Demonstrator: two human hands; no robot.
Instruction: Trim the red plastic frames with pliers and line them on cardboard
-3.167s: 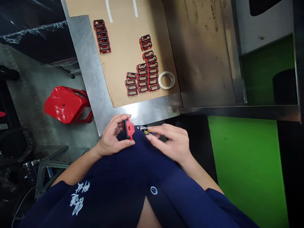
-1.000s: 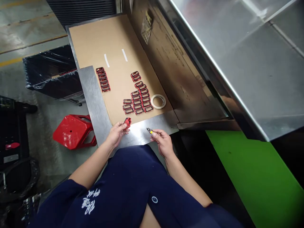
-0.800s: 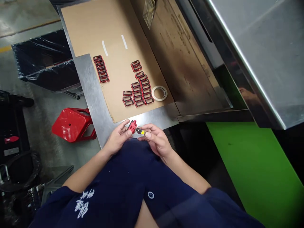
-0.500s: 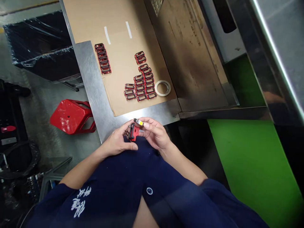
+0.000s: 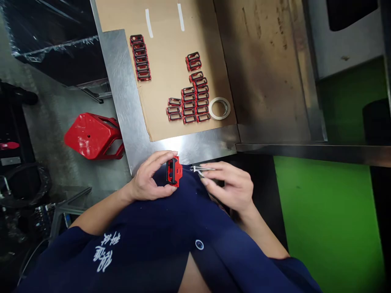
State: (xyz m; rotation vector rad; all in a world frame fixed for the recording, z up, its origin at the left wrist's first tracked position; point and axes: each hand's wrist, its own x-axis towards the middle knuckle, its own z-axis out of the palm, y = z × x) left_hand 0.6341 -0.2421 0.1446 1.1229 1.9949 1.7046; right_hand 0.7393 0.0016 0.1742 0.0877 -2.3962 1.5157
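Observation:
Between the thumb and fingertips of my left hand (image 5: 151, 177) is a small red part with a black rim (image 5: 174, 171), gripped by its two ends. Just to the right of it, my right hand (image 5: 230, 183) pinches silver nail clippers (image 5: 200, 168), their jaws pointing left toward the red part with a small gap between. Both hands are over my dark blue shirt, in front of the table's near edge. Farther off, a cluster of several similar red-and-black parts (image 5: 189, 103) lies on brown cardboard (image 5: 165, 73).
A neat column of like parts (image 5: 141, 59) lies along the cardboard's left side. A tape roll (image 5: 219, 108) sits at its right. Two white strips (image 5: 181, 17) mark the cardboard. The metal table (image 5: 119, 81) has a raised panel (image 5: 262, 81) on the right. A red stool (image 5: 88, 136) stands left.
My right hand has moved right, away from the red part, and the silver clippers now show in it. My left hand has turned the part more upright. The camera view has shifted.

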